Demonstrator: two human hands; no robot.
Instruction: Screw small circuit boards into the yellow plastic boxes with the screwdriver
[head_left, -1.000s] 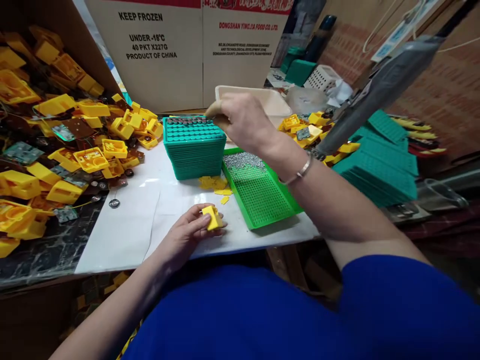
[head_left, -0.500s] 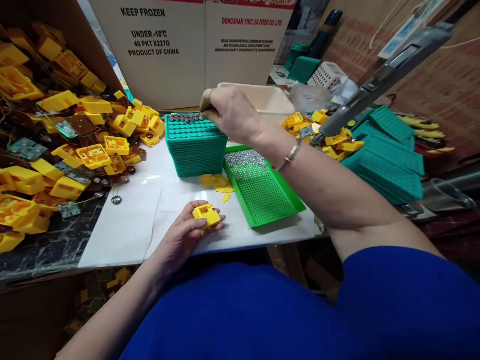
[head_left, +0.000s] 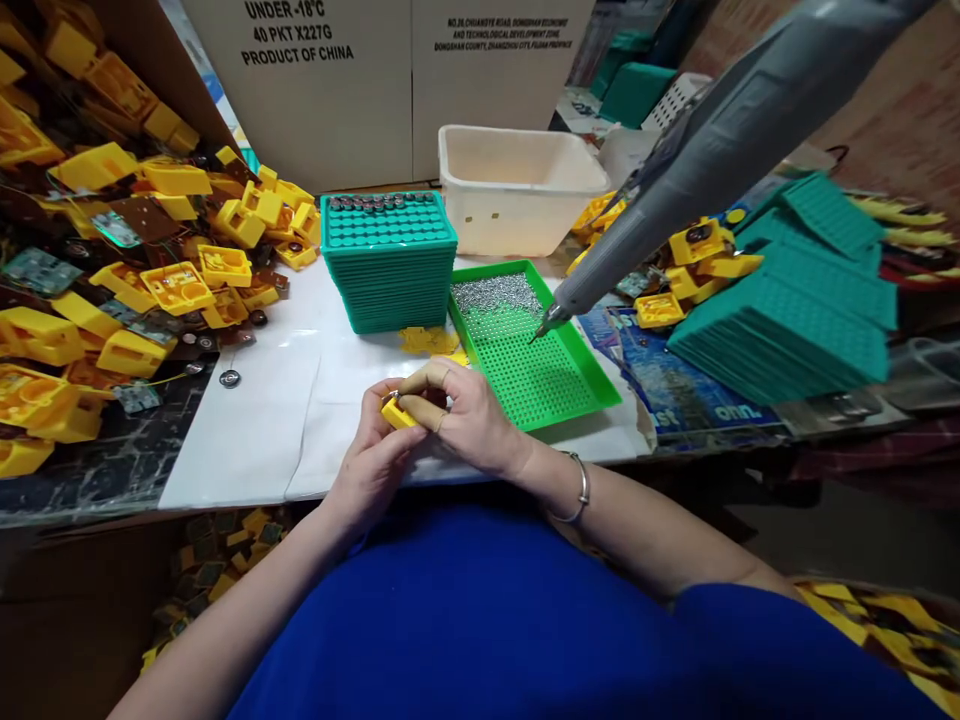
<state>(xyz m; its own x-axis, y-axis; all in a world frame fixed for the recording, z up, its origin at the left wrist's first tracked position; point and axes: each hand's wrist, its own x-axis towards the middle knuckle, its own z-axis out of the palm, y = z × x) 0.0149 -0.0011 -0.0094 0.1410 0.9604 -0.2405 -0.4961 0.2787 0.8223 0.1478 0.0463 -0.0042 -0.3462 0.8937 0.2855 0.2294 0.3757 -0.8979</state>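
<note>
My left hand (head_left: 373, 455) grips a small yellow plastic housing (head_left: 401, 412) between thumb and fingers, above the near edge of the white work surface. Beige covers sit on the thumb and forefinger of my right hand (head_left: 472, 415), which pinches small silvery button cells (head_left: 395, 396) at the top of the housing; the fingers hide most of them. Beyond both hands, a stack of teal trays (head_left: 394, 285) carries a few rows of button cells (head_left: 375, 202) on its top tray. Flat yellow plastic pieces (head_left: 427, 341) lie just before the stack.
A green perforated tray (head_left: 536, 385) holds many small screws (head_left: 499, 294). Over it hangs a grey electric screwdriver (head_left: 630, 235), tip down. Wired yellow housings (head_left: 176, 287) heap up at left. A translucent bin (head_left: 525, 190) stands behind, and more teal trays (head_left: 787, 290) lie at right.
My right hand has come down from the top teal tray to the yellow housing in my left hand. The view has tipped downward, and the screwdriver now hangs over the green tray.
</note>
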